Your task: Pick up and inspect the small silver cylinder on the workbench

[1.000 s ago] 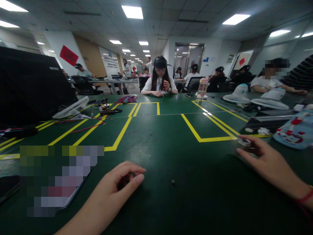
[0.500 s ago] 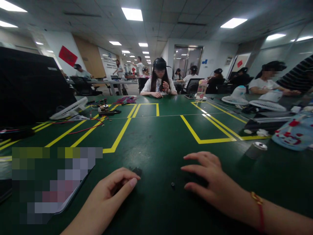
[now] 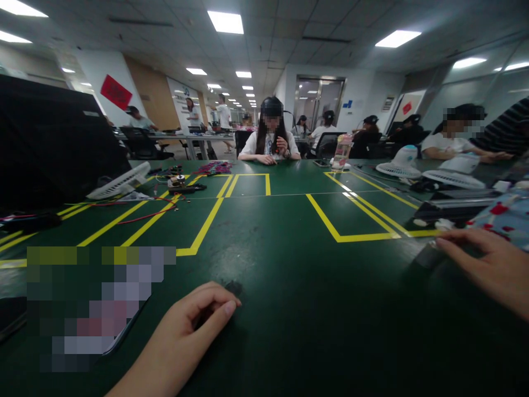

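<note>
My left hand [image 3: 198, 320] rests on the green table with its thumb pressed to the curled index finger. Whatever lies in that pinch, if anything, is hidden. A dark smudge [image 3: 233, 286] marks the tabletop just past its fingertips. At the right, my right hand [image 3: 491, 264] is closed, its fingertips together at the top rim of a small grey metal can [image 3: 427, 256]. Part of the can is covered by the fingers, and I cannot make out what they hold.
A mosaic-blurred flat item [image 3: 111, 309] lies at the left. Yellow tape [image 3: 367, 238] marks areas on the table [image 3: 264, 242]. Beyond are red wires [image 3: 152, 216], a white fan [image 3: 119, 182], a bottle [image 3: 341, 153] and a blue patterned bag [image 3: 504, 212]. A person [image 3: 270, 132] sits opposite.
My right hand has moved right, from the middle of the table to the metal can, and its spread fingers have closed. The small black piece beside it no longer shows. My left hand stays put.
</note>
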`<action>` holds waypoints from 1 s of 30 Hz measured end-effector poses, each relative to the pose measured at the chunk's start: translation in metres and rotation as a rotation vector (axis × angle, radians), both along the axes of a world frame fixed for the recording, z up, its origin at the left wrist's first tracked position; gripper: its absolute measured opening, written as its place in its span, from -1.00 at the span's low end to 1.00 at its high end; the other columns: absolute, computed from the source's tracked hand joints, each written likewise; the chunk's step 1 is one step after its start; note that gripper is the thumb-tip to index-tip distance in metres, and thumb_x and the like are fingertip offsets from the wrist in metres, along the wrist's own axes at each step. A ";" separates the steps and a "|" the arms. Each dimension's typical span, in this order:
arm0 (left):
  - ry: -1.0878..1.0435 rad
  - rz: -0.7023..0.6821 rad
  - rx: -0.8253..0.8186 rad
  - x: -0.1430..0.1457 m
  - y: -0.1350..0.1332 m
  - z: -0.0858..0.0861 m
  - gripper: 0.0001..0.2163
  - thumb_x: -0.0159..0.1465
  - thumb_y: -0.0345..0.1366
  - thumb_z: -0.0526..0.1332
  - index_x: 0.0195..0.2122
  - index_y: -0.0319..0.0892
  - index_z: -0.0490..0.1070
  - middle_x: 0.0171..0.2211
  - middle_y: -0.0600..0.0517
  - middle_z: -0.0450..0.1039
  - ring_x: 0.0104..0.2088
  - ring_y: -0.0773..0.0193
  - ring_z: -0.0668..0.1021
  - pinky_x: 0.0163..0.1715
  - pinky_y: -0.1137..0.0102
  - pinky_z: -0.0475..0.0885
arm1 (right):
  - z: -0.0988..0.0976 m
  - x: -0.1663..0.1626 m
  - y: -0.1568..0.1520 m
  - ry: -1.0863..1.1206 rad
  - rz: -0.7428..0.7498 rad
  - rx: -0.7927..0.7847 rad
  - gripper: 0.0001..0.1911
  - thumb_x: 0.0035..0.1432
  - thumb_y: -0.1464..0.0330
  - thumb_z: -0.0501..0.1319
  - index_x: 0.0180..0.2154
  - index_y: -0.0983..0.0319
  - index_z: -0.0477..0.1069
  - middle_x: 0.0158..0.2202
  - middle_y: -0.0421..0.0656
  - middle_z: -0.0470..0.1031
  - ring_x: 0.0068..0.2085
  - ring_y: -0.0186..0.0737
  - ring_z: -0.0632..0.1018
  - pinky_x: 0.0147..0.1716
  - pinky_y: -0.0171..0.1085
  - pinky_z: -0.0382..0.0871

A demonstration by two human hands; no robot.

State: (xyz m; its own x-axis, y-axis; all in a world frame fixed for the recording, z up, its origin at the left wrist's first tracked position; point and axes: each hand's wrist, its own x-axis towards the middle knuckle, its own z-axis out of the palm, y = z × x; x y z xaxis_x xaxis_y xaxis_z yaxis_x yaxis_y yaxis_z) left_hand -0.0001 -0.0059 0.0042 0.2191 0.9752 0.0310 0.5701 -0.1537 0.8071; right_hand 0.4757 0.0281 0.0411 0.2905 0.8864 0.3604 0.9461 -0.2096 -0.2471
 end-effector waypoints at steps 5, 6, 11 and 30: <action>0.000 0.013 -0.002 -0.001 -0.002 0.002 -0.80 0.30 -0.19 0.12 -0.36 -0.06 0.51 -0.33 0.07 0.51 -0.27 0.16 0.56 -0.25 0.37 0.41 | 0.000 0.013 -0.001 0.083 -0.130 -0.077 -0.60 0.17 0.09 0.07 -0.15 0.21 0.45 -0.16 -0.04 0.50 -0.29 -0.22 0.48 -0.25 -0.20 0.28; 0.002 0.014 -0.006 -0.001 -0.002 0.003 -0.80 0.30 -0.19 0.13 -0.36 -0.06 0.51 -0.33 0.07 0.51 -0.27 0.16 0.56 -0.26 0.38 0.41 | 0.000 0.013 0.000 0.092 -0.144 -0.074 -0.61 0.16 0.10 0.08 -0.14 0.21 0.45 -0.17 -0.04 0.50 -0.30 -0.22 0.48 -0.25 -0.19 0.28; 0.005 0.002 0.006 -0.001 -0.002 0.004 -0.80 0.31 -0.19 0.12 -0.37 -0.06 0.51 -0.34 0.09 0.51 -0.27 0.18 0.56 -0.25 0.39 0.40 | 0.004 0.009 0.000 0.158 -0.172 -0.148 -0.58 0.16 0.08 0.07 -0.14 0.22 0.47 -0.20 -0.05 0.51 -0.34 -0.25 0.48 -0.27 -0.19 0.28; 0.044 -0.007 0.021 0.003 -0.001 0.003 -0.79 0.31 -0.20 0.11 -0.35 -0.06 0.53 -0.34 0.06 0.52 -0.28 0.15 0.56 -0.26 0.37 0.43 | -0.031 -0.091 -0.014 0.431 0.458 0.035 -0.54 0.09 0.17 0.24 0.01 0.18 0.29 -0.01 -0.01 0.42 -0.07 -0.19 0.51 -0.07 -0.23 0.43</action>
State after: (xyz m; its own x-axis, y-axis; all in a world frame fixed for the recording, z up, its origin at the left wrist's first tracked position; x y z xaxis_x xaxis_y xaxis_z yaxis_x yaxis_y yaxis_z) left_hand 0.0027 -0.0067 0.0071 0.2271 0.9730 0.0412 0.6040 -0.1739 0.7778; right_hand 0.3851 0.0137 0.0097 0.0100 0.9453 0.3262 0.7519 0.2079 -0.6256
